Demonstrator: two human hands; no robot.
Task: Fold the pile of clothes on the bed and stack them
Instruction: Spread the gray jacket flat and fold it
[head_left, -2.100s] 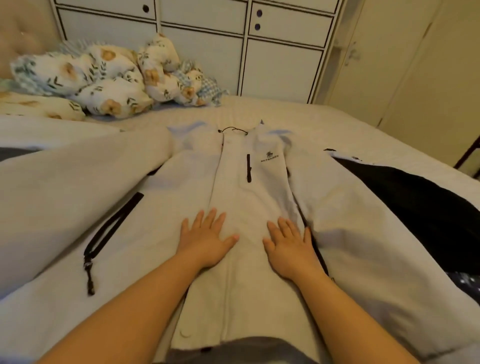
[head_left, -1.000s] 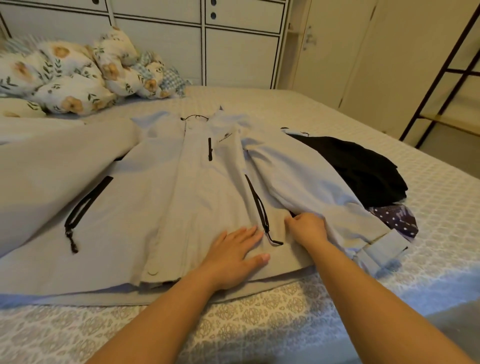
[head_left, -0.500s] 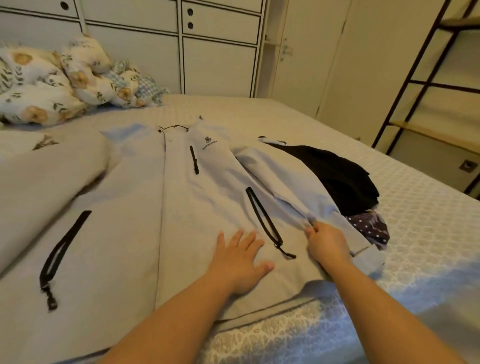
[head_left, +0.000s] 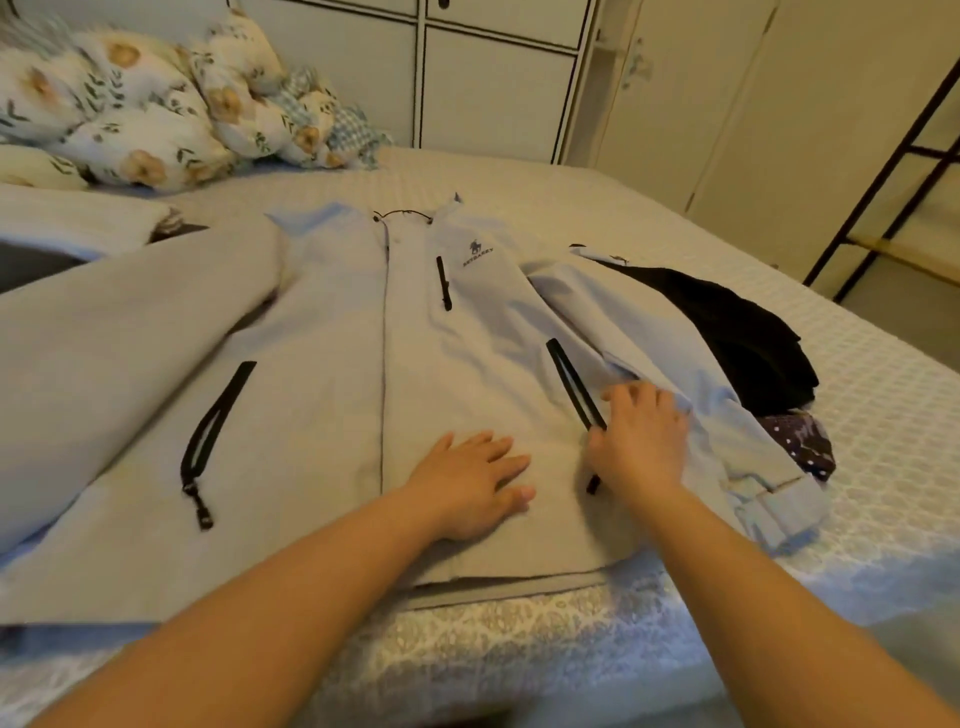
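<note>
We press our left hand (head_left: 475, 483) flat, fingers spread, on the jacket (head_left: 322, 395) lying front up on the bed (head_left: 883, 395). Just right of it, our right hand (head_left: 641, 439) rests over the pocket zipper (head_left: 574, 384), fingers loosely bent; whether it pinches fabric we cannot tell. Beyond that hand lies a black garment (head_left: 737, 332).

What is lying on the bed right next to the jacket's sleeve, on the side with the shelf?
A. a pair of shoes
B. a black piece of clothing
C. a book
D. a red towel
B: a black garment lies on the bed just beyond the sleeve of the grey jacket.
</note>
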